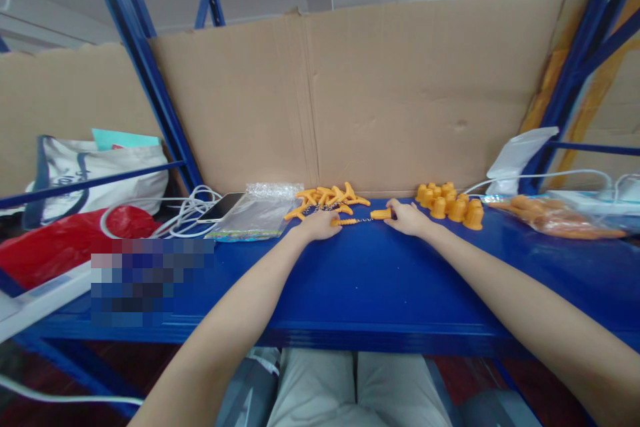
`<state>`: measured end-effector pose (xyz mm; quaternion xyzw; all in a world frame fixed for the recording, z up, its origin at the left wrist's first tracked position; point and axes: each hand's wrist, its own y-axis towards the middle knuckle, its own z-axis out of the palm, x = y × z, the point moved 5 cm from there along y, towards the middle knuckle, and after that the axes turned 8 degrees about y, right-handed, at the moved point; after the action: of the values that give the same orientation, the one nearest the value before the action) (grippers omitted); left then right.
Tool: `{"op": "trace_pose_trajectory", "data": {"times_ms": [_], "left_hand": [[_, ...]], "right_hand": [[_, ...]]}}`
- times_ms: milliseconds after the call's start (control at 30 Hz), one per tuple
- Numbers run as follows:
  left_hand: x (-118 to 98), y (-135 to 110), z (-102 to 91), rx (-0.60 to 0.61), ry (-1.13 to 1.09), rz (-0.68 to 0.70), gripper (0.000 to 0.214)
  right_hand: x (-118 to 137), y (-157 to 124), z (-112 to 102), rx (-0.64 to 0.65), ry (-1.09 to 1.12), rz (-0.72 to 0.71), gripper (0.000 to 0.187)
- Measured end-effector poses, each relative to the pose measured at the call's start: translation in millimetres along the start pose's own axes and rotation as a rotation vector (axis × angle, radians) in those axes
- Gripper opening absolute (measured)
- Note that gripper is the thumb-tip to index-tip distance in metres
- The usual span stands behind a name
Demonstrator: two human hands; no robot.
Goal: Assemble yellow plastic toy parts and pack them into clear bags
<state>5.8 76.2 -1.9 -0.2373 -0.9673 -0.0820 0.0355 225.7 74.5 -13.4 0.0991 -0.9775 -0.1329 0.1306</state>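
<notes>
Blue-painted metal shelving (380, 280) serves as the bench, backed by a creased sheet of brown cardboard (400, 93).

The left hand (320, 225) lies knuckles-up on the shelf, its fingers bent over the near end of a ridged orange plastic rod (346, 221). I can't tell whether it grips the rod or only rests on it. A thin metal chain (363, 219) runs from the rod to a short orange plastic stub (380, 214). The right hand (407, 219) has its thumb and forefinger pinched on the stub's end.

Just behind lie a heap of curved orange plastic prongs (327, 197) and, to the right, a cluster of orange cup-shaped caps (453, 207). Left of the prongs are a clear plastic bag (255, 213), a dark-screened phone (223, 207) and coiled white cables (183, 213).

Further left, a white tote bag (100, 173) carries dark lettering too bent to read.
</notes>
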Motion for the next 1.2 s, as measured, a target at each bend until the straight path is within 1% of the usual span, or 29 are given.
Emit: {"op": "trace_pose_trajectory", "data": {"times_ms": [167,367,533,633,733,933,1100,1200], "left_hand": [[1.6,1.7,1.8,-0.009,-0.013,-0.005,0.029],[2.2,2.4,1.8,-0.023,-0.029,-0.027,0.028],[0.7,1.8,0.0,-0.020,-0.017,-0.047,0.029],[0.4,1.2,-0.5,-0.014,-0.011,-0.057,0.028],[0.5,0.8,-0.5,-0.013,-0.001,-0.065,0.028],[-0.4,2.2,0.7,-0.056,-0.033,-0.032,0.030],[1.6,5.2,1.7,-0.125,-0.141,-0.008,0.029],[5.0,6.7,1.5,-0.164,-0.294,-0.040,0.025]], "right_hand": [[-1.8,1.0,-1.2,-0.004,-0.028,-0.016,0.030],[4.3,-2.6,-6.2,0.002,-0.072,-0.029,0.033],[2.1,-1.5,-8.2,-0.020,-0.071,-0.037,0.035],[-1.6,0.7,-7.0,-0.033,-0.001,-0.048,0.035],[-1.7,2.3,-3.1,-0.029,0.115,-0.105,0.036],[12.2,1.2,1.6,-0.051,0.317,-0.221,0.032],[17.9,1.0,0.9,-0.102,0.433,-0.228,0.028],[12.2,4.6,3.1,-0.130,0.521,-0.217,0.024]]}}
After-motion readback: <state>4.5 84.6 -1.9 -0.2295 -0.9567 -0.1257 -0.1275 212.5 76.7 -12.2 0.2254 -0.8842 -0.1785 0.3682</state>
